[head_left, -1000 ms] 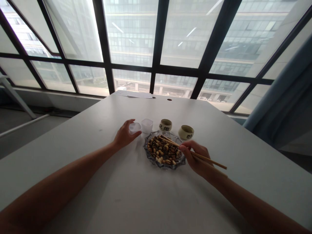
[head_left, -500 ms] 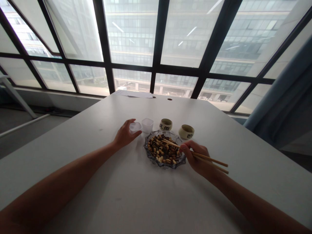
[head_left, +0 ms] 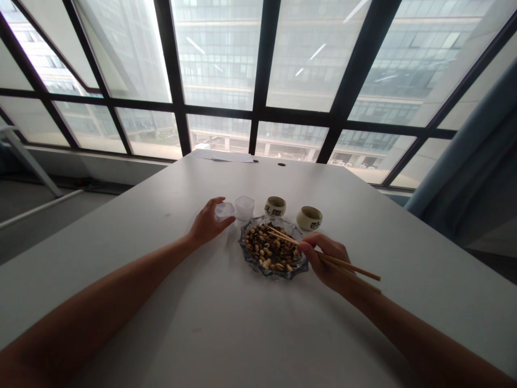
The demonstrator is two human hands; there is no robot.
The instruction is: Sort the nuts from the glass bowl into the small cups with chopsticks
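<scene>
A pair of wooden chopsticks (head_left: 349, 265) is held in my right hand (head_left: 328, 260), which is closed around them near the bowl's right rim. Their tips reach into the mixed nuts and seeds (head_left: 267, 251) heaped in a scalloped glass bowl (head_left: 252, 265). My left hand (head_left: 208, 222) curls its thumb and fingers around a small translucent plastic cup (head_left: 225, 211) to the left of the bowl. Right beside that cup stands a second translucent cup (head_left: 244, 207), behind the bowl's left rim.
Two cream ceramic cups with black characters stand behind the bowl, one in the middle (head_left: 275, 207) and one farther right (head_left: 309, 219). White papers (head_left: 232, 157) lie at the far edge of the white table (head_left: 226, 339). A blue curtain (head_left: 464, 161) hangs at right.
The chopsticks' tips have shifted very slightly left and up among the nuts, and their back ends have dropped a little. My left hand keeps its place around the cup.
</scene>
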